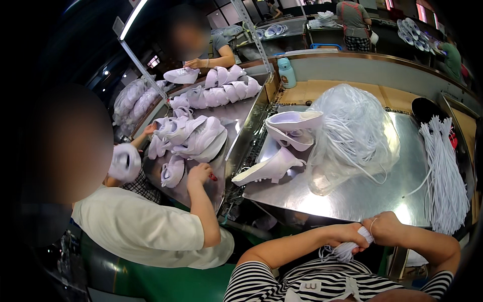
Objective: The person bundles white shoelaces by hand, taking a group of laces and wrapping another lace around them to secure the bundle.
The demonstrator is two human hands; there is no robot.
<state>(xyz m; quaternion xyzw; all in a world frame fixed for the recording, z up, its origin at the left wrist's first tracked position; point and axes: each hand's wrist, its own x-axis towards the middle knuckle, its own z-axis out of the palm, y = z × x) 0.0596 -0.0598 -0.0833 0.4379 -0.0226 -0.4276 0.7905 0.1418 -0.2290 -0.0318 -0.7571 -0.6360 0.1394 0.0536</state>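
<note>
While both hands meet near the steel table (352, 196), left hand (350, 235) & right hand (385, 227) grip, apparently fisted, a small bundle of white laces (347, 249), w/ white shoes (282, 146) beyond.

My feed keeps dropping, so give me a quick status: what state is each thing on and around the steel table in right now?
Left hand: closed on the lace bundle.
Right hand: closed on the same bundle.
Lace bundle: bunched, held at the table's near edge.
Clear bag of laces: open, slumped on the table.
Loose laces: laid out in a long bunch.
White shoes: unlaced, some tipped over.
Green bottle: upright, capped.
</note>
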